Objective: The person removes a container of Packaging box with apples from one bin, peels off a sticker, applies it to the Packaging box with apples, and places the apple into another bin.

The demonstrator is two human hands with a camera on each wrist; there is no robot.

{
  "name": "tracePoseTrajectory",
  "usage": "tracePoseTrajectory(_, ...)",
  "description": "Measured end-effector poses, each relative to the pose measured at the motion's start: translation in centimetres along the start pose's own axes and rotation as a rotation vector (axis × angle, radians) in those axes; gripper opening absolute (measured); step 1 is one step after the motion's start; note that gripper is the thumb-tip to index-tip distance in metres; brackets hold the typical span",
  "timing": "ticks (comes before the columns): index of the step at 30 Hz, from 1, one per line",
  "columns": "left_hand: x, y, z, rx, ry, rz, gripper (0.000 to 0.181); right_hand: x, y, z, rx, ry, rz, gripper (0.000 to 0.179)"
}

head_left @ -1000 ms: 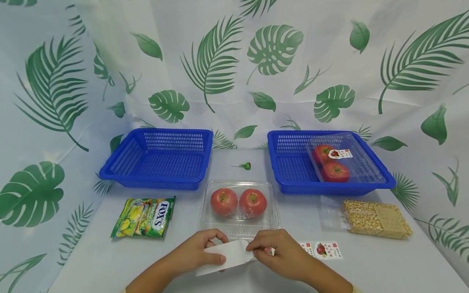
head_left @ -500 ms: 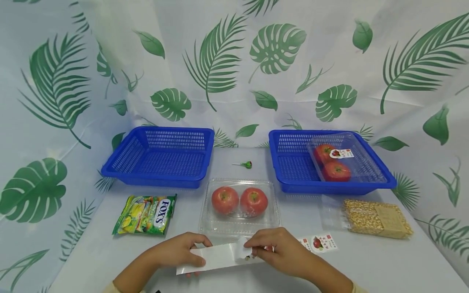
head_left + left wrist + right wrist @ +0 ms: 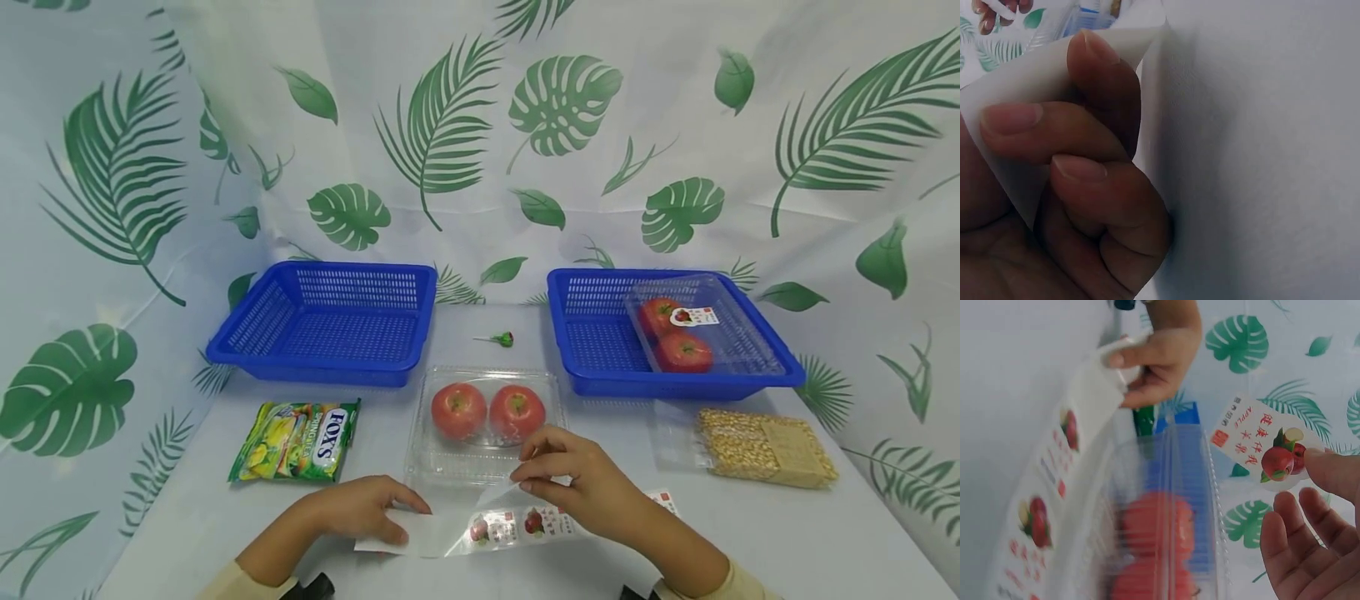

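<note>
My left hand [image 3: 363, 510] grips the end of a white strip of apple stickers [image 3: 497, 530], its fingers curled round the strip in the left wrist view. My right hand [image 3: 573, 479] pinches one apple sticker [image 3: 1272, 450] between thumb and finger. In the right wrist view that sticker is apart from the strip, its printed face showing apples and red writing. Just beyond the hands sits a clear plastic box [image 3: 442, 465] with two red apples [image 3: 459, 412] inside. Part of the strip is hidden under my right hand and forearm.
Two blue baskets stand at the back. The right basket [image 3: 592, 385] holds a clear box of apples [image 3: 684, 352]; the left basket [image 3: 330, 372] holds nothing visible. A green candy bag [image 3: 296, 442] lies left, a corn kernel bag [image 3: 765, 446] right, a lollipop [image 3: 504, 339] between the baskets.
My right hand has peeled a sticker off the strip and raised it toward the apple box. My left hand has shifted left with the strip, which now lies flatter with its printed stickers showing.
</note>
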State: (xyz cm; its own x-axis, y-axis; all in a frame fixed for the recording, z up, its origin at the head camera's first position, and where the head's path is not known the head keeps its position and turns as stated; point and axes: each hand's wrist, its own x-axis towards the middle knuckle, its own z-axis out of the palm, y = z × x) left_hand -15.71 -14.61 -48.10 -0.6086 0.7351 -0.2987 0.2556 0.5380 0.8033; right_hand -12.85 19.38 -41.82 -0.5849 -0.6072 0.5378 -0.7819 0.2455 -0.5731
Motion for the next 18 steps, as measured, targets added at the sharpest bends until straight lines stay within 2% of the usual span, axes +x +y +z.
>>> tracePoseTrajectory(7,0.3,0.1,-0.2,0.102,-0.036,0.014,0.033,1.1,0.2,-1.4,0.014,-0.015,0.060,0.026)
tracePoseTrajectory(10,0.5,0.1,-0.2,0.133,-0.062,0.038,0.034,1.6,0.4,-1.9,-0.031,-0.029,0.090,0.026)
tracePoseTrajectory(15,1.3,0.5,0.1,0.161,-0.178,0.119,0.037,2.5,0.8,-2.7,-0.129,-0.078,0.175,0.023)
tracePoseTrajectory(18,1.8,1.1,0.4,0.147,-0.261,0.160,0.038,3.2,1.0,-3.0,-0.139,-0.111,0.195,0.022)
